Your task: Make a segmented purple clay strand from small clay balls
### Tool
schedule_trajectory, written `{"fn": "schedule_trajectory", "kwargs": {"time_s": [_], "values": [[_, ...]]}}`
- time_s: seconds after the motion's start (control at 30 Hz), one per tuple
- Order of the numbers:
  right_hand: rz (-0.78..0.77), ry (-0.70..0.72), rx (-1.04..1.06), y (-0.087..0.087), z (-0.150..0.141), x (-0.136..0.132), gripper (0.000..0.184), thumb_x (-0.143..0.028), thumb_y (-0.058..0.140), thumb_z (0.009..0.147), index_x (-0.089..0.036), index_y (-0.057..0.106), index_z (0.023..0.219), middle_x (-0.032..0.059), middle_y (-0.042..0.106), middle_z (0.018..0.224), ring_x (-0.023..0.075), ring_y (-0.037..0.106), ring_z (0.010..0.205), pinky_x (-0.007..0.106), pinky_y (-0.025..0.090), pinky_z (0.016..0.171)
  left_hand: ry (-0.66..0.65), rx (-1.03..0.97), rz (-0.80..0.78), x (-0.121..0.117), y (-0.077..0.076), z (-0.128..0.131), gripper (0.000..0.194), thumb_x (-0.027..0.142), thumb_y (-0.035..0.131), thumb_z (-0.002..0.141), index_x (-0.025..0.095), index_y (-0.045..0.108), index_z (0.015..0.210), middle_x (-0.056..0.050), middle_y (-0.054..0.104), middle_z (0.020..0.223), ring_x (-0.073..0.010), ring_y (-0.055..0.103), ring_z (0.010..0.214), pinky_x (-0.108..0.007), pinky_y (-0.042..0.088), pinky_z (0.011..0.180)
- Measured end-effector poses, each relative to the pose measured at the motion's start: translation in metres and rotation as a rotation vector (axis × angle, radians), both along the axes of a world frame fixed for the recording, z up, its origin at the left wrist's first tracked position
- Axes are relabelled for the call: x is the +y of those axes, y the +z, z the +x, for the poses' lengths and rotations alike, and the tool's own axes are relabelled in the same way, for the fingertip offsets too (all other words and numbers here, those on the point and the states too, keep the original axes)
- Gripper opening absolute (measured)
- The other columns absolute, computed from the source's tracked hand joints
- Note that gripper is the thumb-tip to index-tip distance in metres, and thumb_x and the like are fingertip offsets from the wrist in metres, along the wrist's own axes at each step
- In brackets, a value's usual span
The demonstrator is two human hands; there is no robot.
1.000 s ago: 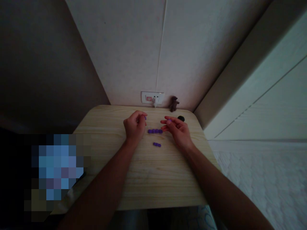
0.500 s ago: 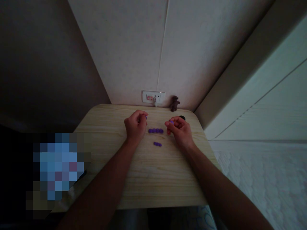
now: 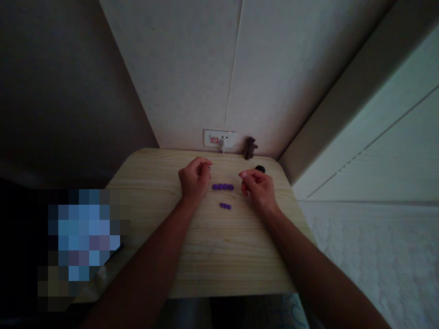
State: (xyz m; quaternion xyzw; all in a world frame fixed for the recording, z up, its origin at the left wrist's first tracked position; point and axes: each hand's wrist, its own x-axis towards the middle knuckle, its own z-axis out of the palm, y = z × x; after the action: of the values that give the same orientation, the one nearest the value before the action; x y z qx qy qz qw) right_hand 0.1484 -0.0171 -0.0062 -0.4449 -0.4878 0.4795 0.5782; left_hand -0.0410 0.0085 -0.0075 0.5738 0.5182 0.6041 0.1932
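My left hand [image 3: 195, 180] is curled closed above the table, left of a row of purple balls [image 3: 222, 187] joined side by side. A small bit of a purple piece, which looks like modelling clay, shows between its thumb and forefinger. On the row's right, my right hand [image 3: 258, 187] has thumb and forefinger pressed together in a pinch; whatever is between them is hidden. Nearer to me lies a shorter, thinner purple row of balls [image 3: 225, 206]. Neither row is touched by a hand.
The wooden table [image 3: 219, 256] stands against a wall with a socket panel [image 3: 210, 138] and plug. A dark brown figurine [image 3: 250, 148] stands at the back. A black round object [image 3: 260, 169] lies behind my right hand. A pixelated patch [image 3: 84, 233] covers the lower left.
My right hand's fingers have closed tighter, and the purple piece seen at its fingertips is now out of sight. My left hand and both purple rows stay nearly as they were.
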Motion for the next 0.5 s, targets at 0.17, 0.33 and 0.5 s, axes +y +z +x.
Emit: {"fn": "schedule_trajectory", "kwargs": {"time_s": [0.17, 0.33, 0.5], "values": [[-0.005, 0.063, 0.087, -0.0003, -0.0017, 0.0006, 0.038, -0.046, 0.087, 0.073, -0.021, 0.073, 0.098, 0.0033, 0.079, 0.086, 0.0144, 0.070, 0.065, 0.030, 0.059, 0.065, -0.003, -0.004, -0.001, 0.0005, -0.0016, 0.0002, 0.020, 0.020, 0.053, 0.084, 0.020, 0.072, 0.081, 0.005, 0.060, 0.052, -0.0103, 0.058, 0.047, -0.021, 0.042, 0.050], [-0.009, 0.102, 0.156, -0.0030, -0.0033, 0.0000, 0.045, -0.061, 0.069, 0.086, -0.021, 0.069, 0.107, 0.0055, 0.080, 0.089, 0.0165, 0.072, 0.069, 0.033, 0.059, 0.070, -0.005, -0.008, 0.006, 0.0003, -0.0020, 0.0002, 0.020, 0.020, 0.052, 0.084, 0.020, 0.072, 0.081, 0.005, 0.060, 0.052, -0.0102, 0.058, 0.047, -0.021, 0.042, 0.050], [0.001, 0.032, -0.007, -0.0003, -0.0013, -0.0010, 0.047, -0.065, 0.067, 0.087, -0.018, 0.072, 0.089, 0.0010, 0.069, 0.061, 0.0121, 0.057, 0.048, 0.026, 0.045, 0.047, -0.006, -0.006, -0.007, 0.0007, -0.0010, 0.0002, 0.021, 0.020, 0.052, 0.084, 0.020, 0.073, 0.081, 0.005, 0.060, 0.052, -0.0105, 0.058, 0.048, -0.022, 0.043, 0.051]]}}
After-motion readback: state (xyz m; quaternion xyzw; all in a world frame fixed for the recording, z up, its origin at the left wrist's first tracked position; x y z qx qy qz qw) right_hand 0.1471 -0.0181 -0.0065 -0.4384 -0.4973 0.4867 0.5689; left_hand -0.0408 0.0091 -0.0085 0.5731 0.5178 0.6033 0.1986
